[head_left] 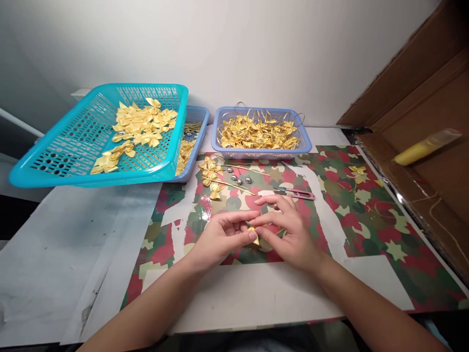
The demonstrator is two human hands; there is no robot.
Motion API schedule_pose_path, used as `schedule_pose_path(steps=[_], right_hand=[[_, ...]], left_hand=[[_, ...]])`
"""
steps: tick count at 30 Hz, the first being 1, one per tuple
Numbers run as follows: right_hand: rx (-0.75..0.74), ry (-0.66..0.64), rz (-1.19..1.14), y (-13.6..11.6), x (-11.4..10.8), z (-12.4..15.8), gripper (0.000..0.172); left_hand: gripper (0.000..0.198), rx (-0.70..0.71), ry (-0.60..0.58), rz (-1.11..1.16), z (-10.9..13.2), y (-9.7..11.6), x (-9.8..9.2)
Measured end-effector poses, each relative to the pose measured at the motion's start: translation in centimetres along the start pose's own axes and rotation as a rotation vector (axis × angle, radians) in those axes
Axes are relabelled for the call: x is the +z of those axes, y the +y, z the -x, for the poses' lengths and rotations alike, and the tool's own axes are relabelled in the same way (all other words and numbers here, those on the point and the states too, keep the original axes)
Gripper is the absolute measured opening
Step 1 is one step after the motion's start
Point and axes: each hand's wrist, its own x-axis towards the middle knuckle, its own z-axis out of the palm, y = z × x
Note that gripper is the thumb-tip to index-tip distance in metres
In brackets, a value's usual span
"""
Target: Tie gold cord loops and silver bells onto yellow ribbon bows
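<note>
My left hand [222, 237] and my right hand [289, 230] meet over the camouflage-patterned table cover [366, 215], near its middle. Both pinch a small yellow ribbon bow [254, 233] between fingertips; only a corner of the bow shows. Just beyond the hands lie a few loose yellow bows [211, 175], some small silver bells [240, 177], thin gold cords [238, 187] and a pair of pink thread snips [298, 192].
A tilted teal basket [73, 142] with yellow bows stands at the back left, over a blue tray [198, 122]. Another blue tray [304, 142] holds finished bows with gold loops. A brown cardboard box [428, 112] with a yellow roll [425, 146] is on the right. One bow [357, 170] lies apart.
</note>
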Motion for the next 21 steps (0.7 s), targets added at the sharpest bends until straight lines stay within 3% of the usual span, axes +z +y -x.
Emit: schedule_pose_path(steps=[5,8,12,17,21], right_hand=[[0.074,-0.073,-0.185,0.2,0.1,0.3,0.013],[0.07,-0.036,-0.309,0.4,0.2,0.3,0.012],[0.067,0.19,-0.543,0.2,-1.1,-0.4,0.012],[0.112,0.543,-0.842,-1.1,-6.6,-1.0,0.017],[0.096,0.826,-0.697,-1.2,-10.9,0.2,0.018]], left_hand=[[0.039,-0.026,-0.072,-0.099,0.1,0.4,-0.1],[0.039,-0.005,-0.066,-0.209,0.1,0.4,0.1],[0.039,0.016,0.007,-0.344,0.0,0.3,0.2],[0.035,0.107,0.047,-0.538,-0.4,0.1,-0.4],[0.034,0.138,0.042,-0.63,-0.6,0.3,-0.8]])
